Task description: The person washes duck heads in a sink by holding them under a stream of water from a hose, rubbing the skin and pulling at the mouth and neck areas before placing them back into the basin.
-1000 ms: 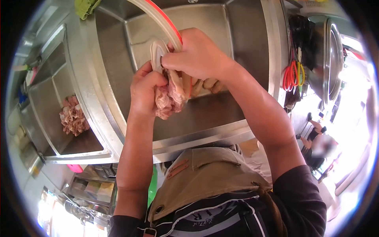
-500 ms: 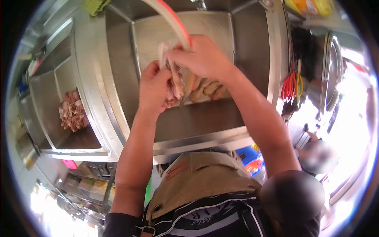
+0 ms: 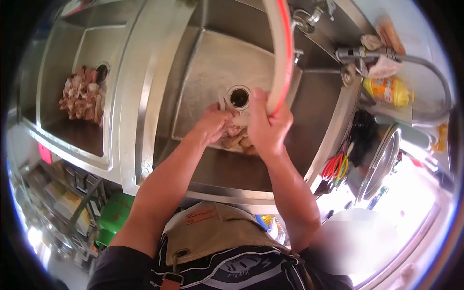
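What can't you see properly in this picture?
All in the head view:
- Hose's lower end: hidden by the right hand.
- Its other end: cut off by the top edge.
- What exactly the left hand holds: blurred, covered by fingers.
- Inside the drain: too dark.
- Writing on the yellow bottle: too small.

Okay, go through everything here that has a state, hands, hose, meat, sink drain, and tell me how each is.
Right hand: closed around the red-striped hose
Left hand: closed on held meat
Red-striped hose: bent, outlet hidden
Held meat: raw, partly hidden
Meat pile: raw, heaped in left basin
Sink drain: uncovered, dark inside
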Action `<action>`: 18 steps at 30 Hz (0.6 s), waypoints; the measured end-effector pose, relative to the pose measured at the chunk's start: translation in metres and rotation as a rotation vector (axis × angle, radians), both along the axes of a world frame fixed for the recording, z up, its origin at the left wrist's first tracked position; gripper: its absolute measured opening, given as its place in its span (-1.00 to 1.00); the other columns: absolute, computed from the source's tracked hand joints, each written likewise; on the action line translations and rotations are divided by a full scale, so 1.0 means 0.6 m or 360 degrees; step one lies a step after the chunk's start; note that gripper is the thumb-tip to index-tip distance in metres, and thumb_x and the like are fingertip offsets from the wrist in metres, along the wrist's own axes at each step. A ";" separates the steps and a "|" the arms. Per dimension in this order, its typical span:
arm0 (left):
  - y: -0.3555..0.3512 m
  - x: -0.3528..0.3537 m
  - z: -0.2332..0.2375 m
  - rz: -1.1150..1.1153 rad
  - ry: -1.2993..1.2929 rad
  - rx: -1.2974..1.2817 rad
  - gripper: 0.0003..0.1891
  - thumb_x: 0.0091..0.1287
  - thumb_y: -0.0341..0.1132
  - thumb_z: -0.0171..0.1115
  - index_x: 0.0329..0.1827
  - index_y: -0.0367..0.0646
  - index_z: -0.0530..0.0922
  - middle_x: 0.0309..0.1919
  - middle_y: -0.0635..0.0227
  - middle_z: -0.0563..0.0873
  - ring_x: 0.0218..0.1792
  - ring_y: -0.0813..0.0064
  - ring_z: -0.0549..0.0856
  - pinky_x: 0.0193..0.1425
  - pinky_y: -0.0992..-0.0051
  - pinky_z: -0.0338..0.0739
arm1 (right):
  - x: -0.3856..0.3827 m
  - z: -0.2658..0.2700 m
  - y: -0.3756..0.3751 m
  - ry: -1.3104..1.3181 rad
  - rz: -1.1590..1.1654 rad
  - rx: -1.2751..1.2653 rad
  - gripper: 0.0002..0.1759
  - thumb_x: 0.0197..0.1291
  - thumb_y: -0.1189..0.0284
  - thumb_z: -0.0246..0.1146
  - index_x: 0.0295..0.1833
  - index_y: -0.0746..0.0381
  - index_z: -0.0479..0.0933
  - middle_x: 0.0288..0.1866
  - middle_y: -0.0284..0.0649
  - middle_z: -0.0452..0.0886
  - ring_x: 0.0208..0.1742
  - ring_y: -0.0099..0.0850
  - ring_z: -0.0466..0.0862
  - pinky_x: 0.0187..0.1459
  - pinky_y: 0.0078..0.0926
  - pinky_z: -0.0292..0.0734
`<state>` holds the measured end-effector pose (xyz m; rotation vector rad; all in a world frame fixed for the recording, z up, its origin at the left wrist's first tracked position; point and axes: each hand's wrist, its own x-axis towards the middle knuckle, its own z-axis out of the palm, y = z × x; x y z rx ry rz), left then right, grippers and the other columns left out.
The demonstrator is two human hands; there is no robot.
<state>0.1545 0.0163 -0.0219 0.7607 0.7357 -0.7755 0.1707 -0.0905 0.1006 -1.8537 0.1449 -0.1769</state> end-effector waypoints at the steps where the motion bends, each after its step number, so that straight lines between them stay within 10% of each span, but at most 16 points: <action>1: 0.003 0.001 -0.008 0.0112 0.0106 -0.0014 -0.78 0.25 -0.54 0.08 -0.04 -0.27 0.42 -0.50 0.20 0.58 -0.52 0.43 0.58 -0.59 0.37 0.44 | -0.008 0.001 0.003 0.0022 -0.0018 0.0012 -0.68 0.36 0.45 0.18 -0.49 0.27 0.40 -0.61 -0.52 0.36 -0.54 -0.76 0.27 -0.55 -0.67 0.18; 7: 0.004 -0.002 -0.037 0.0262 0.0202 -0.0340 -0.80 0.22 -0.42 0.18 -0.12 -0.28 0.51 -0.38 0.20 0.60 -0.42 0.32 0.63 -0.33 0.24 0.61 | -0.010 -0.041 -0.013 -0.0012 -0.0061 -0.0072 -0.71 0.38 0.39 0.18 -0.43 0.29 0.47 -0.57 -0.50 0.41 -0.53 -0.75 0.34 -0.52 -0.70 0.24; 12: -0.038 -0.021 -0.083 -0.0779 -0.0918 0.1742 -0.72 0.22 -0.42 0.17 0.00 -0.23 0.47 -0.05 -0.07 0.57 -0.04 0.03 0.62 0.08 0.12 0.50 | 0.000 -0.055 -0.020 0.0214 -0.0321 -0.0379 -0.67 0.36 0.34 0.20 -0.49 0.23 0.48 -0.57 -0.53 0.40 -0.54 -0.69 0.32 -0.52 -0.61 0.24; 18: 0.107 -0.008 0.054 -0.0618 -0.1098 0.1719 -0.61 0.07 -0.44 0.28 0.01 -0.21 0.50 -0.13 -0.05 0.62 -0.03 -0.03 0.62 0.06 0.18 0.51 | -0.012 -0.084 -0.039 0.0427 0.0192 -0.0228 -0.68 0.35 0.37 0.20 -0.44 0.34 0.50 -0.58 -0.42 0.47 -0.51 -0.67 0.40 -0.47 -0.59 0.34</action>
